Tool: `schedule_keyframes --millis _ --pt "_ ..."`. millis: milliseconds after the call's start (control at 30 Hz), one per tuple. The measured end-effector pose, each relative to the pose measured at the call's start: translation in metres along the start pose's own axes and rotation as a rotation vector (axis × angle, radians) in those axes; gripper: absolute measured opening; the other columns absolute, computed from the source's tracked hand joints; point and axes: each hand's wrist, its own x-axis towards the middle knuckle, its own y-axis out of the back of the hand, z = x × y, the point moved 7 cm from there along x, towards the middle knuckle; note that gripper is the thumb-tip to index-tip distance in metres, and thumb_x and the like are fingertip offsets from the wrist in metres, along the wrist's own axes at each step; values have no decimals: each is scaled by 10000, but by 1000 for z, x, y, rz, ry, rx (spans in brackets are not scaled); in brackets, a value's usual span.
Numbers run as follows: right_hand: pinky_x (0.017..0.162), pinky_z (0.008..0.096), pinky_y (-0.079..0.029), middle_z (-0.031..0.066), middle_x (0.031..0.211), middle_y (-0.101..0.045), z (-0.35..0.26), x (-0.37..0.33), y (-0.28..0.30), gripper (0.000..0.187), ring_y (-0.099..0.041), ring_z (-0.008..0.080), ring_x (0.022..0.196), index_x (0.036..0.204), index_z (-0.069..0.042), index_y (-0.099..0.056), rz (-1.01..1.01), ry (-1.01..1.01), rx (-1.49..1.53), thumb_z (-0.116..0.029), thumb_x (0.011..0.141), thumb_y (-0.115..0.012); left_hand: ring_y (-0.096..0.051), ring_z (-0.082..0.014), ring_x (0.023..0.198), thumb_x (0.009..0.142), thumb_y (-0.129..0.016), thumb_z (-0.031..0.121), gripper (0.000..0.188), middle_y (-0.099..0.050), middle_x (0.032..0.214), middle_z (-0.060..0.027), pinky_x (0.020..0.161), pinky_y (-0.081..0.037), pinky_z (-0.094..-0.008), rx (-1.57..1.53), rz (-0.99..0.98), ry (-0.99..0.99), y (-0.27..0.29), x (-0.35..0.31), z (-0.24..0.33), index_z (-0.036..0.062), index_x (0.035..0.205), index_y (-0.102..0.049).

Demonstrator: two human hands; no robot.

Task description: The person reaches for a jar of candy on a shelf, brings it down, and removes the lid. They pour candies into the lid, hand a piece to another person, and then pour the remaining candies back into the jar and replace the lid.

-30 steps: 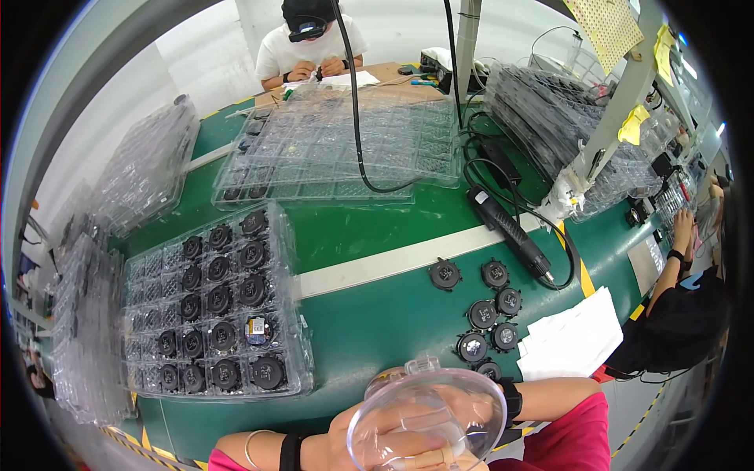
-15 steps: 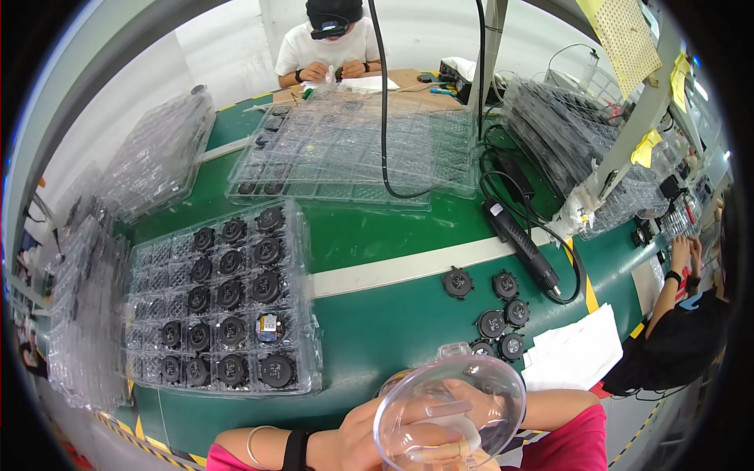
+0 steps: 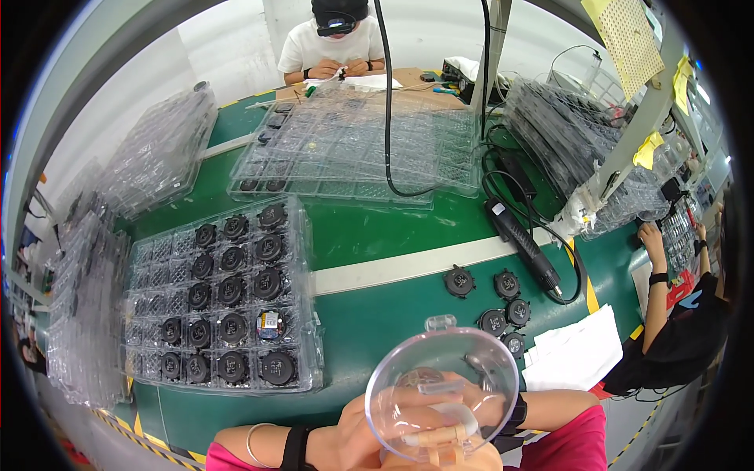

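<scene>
A clear, round plastic cover (image 3: pixel 441 363) with a small tab at its top is held close in front of me at the lower middle. My left hand (image 3: pixel 355 436) reaches it from the left, fingers curled at its underside. My right hand (image 3: pixel 481 399) comes from the right and shows mostly through the clear plastic, with its fingers bent. Pale finger cots wrap some fingertips. Whether anything small sits between the fingers cannot be made out. Just beyond the cover lie several round black parts (image 3: pixel 492 323) on the green table.
To the left, a clear compartment tray (image 3: pixel 306 314) holds several black round parts and one with a coloured face. A black electric screwdriver (image 3: pixel 525 250), white paper (image 3: pixel 575 349) and stacked clear trays (image 3: pixel 369 149) lie around. One person (image 3: pixel 334 47) works opposite, another (image 3: pixel 667 330) at right.
The clear cover has risen slightly, shifted left and tilted, along with my hands. At the right, the co-worker's arms have moved apart and one lies nearer the table's paper.
</scene>
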Motion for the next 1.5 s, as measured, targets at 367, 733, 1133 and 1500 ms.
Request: schedule_keyframes --millis 367,733,1133,1500 --pt "1021 496 -334 129 1206 -587 1 0 2 364 -539 313 1136 1134 -43 -602 16 19 47 -207 813 -655 -575 -359 1021 645 -819 382 783 -534 1169 -246 850 -478 -436 393 370 -569 -5 3 16 25 1247 -468" --pt "969 345 -401 129 1275 -517 54 -43 -26 499 -516 206 1127 1285 0 -461 68 -581 721 -216 872 -639 -589 -352 936 603 -848 396 807 -549 1130 -237 778 -492 -428 610 275 -542 -7 6 38 56 1229 -469" --pt "956 328 -413 131 1317 -489 36 0 -8 417 -511 198 1137 1237 4 -532 -19 -592 807 -194 878 -611 -583 -365 936 622 -833 352 745 -553 1114 -234 774 -484 -439 568 285 -590 -7 10 41 52 1208 -485" --pt "1000 368 -362 135 1327 -467 41 -37 -22 565 -469 236 1202 1324 -14 -404 43 -514 627 -193 855 -662 -589 -370 925 598 -844 343 717 -558 1096 -243 759 -491 -428 539 344 -456 -9 7 13 33 1156 -518"
